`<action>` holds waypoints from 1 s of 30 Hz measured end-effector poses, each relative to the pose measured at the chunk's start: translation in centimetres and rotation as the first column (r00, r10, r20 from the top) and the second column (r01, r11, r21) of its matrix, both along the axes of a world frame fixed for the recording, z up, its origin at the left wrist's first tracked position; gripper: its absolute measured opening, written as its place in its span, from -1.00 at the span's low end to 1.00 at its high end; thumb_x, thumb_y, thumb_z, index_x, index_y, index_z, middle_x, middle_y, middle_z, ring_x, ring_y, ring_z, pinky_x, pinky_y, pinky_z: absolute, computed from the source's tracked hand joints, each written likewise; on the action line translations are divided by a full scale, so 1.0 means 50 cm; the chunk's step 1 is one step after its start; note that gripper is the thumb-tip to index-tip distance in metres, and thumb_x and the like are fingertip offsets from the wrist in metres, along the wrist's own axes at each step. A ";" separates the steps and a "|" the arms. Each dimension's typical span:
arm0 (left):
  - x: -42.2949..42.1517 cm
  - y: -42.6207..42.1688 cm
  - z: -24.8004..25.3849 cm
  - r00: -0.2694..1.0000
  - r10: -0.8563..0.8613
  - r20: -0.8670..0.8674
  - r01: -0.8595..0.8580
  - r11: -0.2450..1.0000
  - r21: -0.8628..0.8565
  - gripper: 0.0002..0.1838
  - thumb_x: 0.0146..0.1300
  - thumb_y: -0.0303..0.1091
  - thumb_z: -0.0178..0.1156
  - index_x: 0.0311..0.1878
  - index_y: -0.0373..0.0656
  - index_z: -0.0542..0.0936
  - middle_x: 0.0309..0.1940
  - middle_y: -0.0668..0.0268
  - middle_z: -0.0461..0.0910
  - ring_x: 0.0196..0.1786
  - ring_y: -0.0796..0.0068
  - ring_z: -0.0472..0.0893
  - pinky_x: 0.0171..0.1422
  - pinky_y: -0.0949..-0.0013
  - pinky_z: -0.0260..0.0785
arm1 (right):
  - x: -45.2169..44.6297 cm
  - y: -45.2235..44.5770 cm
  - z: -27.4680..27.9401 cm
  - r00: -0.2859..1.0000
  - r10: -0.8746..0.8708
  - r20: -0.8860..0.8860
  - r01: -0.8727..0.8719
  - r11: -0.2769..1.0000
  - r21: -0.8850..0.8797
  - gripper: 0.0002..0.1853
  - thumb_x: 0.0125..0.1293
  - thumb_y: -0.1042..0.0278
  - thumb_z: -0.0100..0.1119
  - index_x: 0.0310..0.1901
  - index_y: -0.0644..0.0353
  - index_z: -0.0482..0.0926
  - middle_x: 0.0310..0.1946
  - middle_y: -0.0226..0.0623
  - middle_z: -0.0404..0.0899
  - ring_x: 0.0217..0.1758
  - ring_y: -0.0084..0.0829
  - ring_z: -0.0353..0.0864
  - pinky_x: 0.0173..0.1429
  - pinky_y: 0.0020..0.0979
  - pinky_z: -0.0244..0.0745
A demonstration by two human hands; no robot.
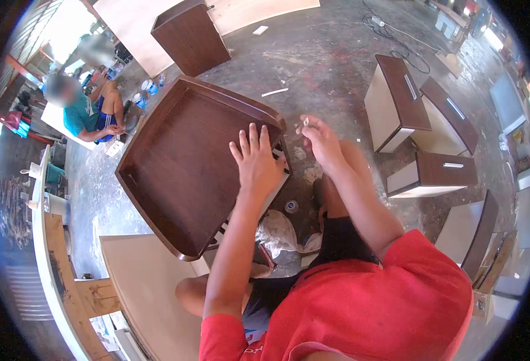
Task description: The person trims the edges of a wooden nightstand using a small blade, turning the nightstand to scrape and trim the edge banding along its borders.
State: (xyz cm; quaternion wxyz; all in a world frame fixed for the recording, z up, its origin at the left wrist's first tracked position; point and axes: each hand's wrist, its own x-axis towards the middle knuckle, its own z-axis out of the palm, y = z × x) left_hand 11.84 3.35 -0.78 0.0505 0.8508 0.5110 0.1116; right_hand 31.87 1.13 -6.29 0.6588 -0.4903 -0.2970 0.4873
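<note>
The dark brown cabinet [178, 159], which has a raised rim around its top, stands on the floor directly before the person. The left hand [256, 162] lies with spread fingers over the right part of this top and grips nothing. The right hand [322, 141] is in the air just beside the right edge of the cabinet; its thumb and forefinger pinch a small pale piece [306, 122], too small for me to tell its kind.

The floor [313, 69] is of grey concrete, worn, with whitish and reddish stains. Well to the right of the cabinet there are several drawers with dark fronts [394, 90], and three of them show a bright bar handle. Beyond these drawers, a black cable [406, 57] lies in loops. Behind the cabinet stands a smaller dark brown box [193, 42], near a large pale board [135, 33]. To the left behind the cabinet, a person in a teal shirt [84, 114] sits low, near blue-and-white cans [149, 86]. In front of the cabinet, a beige panel [150, 283] is at its left corner, and a whitish cloth [279, 231] lies near its right side, close to the person's legs.
</note>
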 end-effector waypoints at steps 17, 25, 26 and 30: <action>-0.062 -0.197 -0.053 0.991 -0.018 0.132 0.007 0.996 0.084 0.18 0.30 -0.13 0.54 0.83 -0.32 0.09 0.85 -0.04 0.08 0.87 -0.11 0.07 0.94 -0.19 -0.17 | 0.028 -0.044 0.000 0.996 0.069 0.049 -0.072 0.994 0.081 -0.56 0.50 0.57 0.45 0.36 0.20 0.60 -0.01 -0.47 0.70 -0.07 -0.68 0.61 -0.07 -0.56 0.50; -0.176 -0.280 -0.001 0.986 0.121 0.118 -0.121 0.993 -0.005 0.07 0.35 -0.14 0.50 0.82 -0.25 0.19 0.82 0.05 0.18 0.83 -0.08 0.17 0.93 -0.17 -0.10 | 0.010 -0.055 0.018 0.983 0.145 0.114 -0.147 0.989 0.003 -0.60 0.50 0.59 0.38 0.32 0.18 0.63 0.02 -0.39 0.76 -0.14 -0.69 0.58 -0.14 -0.57 0.45; -0.188 -0.290 0.003 0.982 0.146 0.117 -0.146 0.989 -0.014 0.07 0.35 -0.13 0.50 0.81 -0.25 0.20 0.82 0.05 0.20 0.82 -0.08 0.19 0.92 -0.17 -0.09 | 0.005 -0.054 0.012 0.983 0.153 0.106 -0.156 0.988 0.022 -0.61 0.51 0.59 0.37 0.31 0.18 0.63 0.01 -0.39 0.76 -0.17 -0.71 0.57 -0.17 -0.58 0.44; -0.236 -0.331 0.009 0.959 0.236 0.160 -0.236 0.972 -0.019 0.02 0.35 -0.16 0.50 0.78 -0.26 0.25 0.79 0.05 0.26 0.80 -0.10 0.23 0.92 -0.19 -0.07 | 0.001 -0.059 0.006 0.974 0.227 0.027 -0.227 0.973 0.026 -0.67 0.54 0.55 0.34 0.28 0.18 0.64 -0.02 -0.39 0.77 -0.29 -0.76 0.49 -0.28 -0.61 0.36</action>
